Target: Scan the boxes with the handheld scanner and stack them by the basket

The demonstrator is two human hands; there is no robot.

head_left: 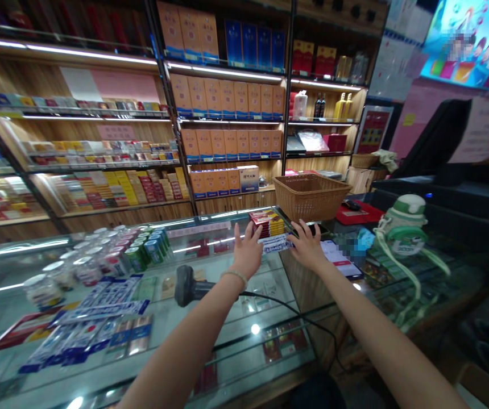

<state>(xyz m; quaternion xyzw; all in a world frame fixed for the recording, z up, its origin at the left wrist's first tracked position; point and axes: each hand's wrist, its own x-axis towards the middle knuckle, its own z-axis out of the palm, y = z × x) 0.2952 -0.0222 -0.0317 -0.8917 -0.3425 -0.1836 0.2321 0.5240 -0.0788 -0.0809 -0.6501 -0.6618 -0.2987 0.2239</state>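
Note:
Both my arms reach out over a glass counter [210,318]. My left hand [248,250] is open with fingers spread, just short of a stack of red packs [266,222] at the counter's far corner. My right hand [308,245] lies on the counter beside a flat white-and-blue pack [277,243]; its fingers look stretched out and touch the pack's right end. A beaded bracelet sits on my left wrist.
A black barcode scanner [187,286] lies on the glass by my left forearm, its cable running right. Small tins and jars [112,255] and blue gum packs [95,318] fill the counter's left. A wicker basket [310,196], a phone [340,257] and a green-capped bottle [404,227] stand to the right.

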